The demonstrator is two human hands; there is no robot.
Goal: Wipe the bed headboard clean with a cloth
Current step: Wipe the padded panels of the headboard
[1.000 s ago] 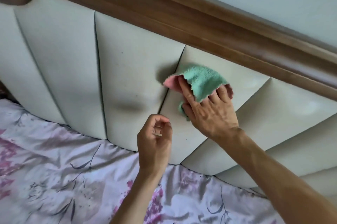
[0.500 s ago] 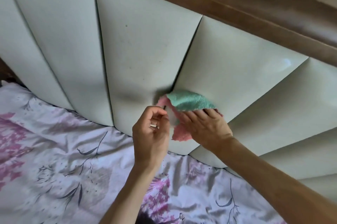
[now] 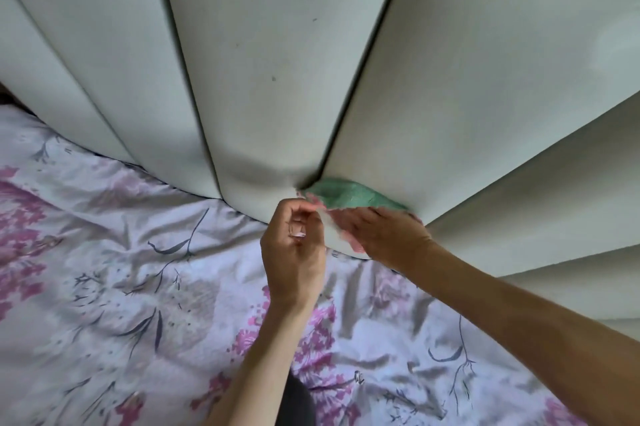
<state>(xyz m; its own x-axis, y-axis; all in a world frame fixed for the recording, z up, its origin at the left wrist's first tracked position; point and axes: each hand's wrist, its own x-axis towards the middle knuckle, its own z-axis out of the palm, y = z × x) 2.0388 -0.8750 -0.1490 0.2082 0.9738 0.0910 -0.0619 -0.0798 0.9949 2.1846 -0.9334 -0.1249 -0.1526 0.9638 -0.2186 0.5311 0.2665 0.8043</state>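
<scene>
The right hand presses the green and pink cloth against the headboard, down where the padded panels fan together just above the bed. Its fingers lie fairly flat over the cloth, which bunches up beyond the fingertips and into the seam. The left hand hovers just beside it, on its thumb side, fingers curled in; whether it pinches the cloth's pink edge or holds nothing, I cannot tell.

To do this stroke well, I would say the cloth wants working right into the dark crease above the right hand, where dust likely gathers, then drawing outward along each panel. A few small dark specks sit well above both hands and probably need a firmer rub. The flowered bedsheet lies under both wrists.
</scene>
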